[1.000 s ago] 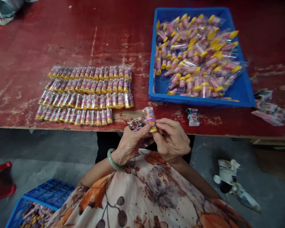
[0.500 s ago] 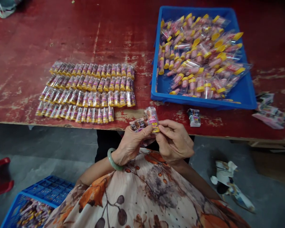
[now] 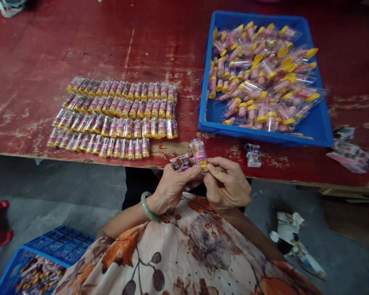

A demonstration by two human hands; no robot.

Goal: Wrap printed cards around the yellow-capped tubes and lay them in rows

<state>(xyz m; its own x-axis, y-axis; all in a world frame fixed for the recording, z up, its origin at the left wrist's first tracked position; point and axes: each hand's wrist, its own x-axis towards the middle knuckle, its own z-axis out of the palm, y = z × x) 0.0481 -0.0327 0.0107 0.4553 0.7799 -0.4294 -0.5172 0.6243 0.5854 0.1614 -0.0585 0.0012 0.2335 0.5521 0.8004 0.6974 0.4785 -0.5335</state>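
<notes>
My left hand is closed on a small stack of printed labels, its thumb pressing at the foot of a small tube. That tube stands nearly upright, with a printed label on it and yellow at its lower end. Fingers of my right hand pinch the tube low on its right side, just above the table's front edge. To the left, several rows of labelled tubes with yellow ends lie side by side. A blue tray at the right holds a loose heap of clear, yellow-capped tubes with pink contents.
A small label bundle lies right of my hands, and a looser pile is farther right on the red table. Below left are a blue crate of tubes and a red stool. Scraps litter the floor at right.
The view has shifted slightly, so the tray and tubes sit a little differently in the picture. Both hands keep the same grip on the tube and labels.
</notes>
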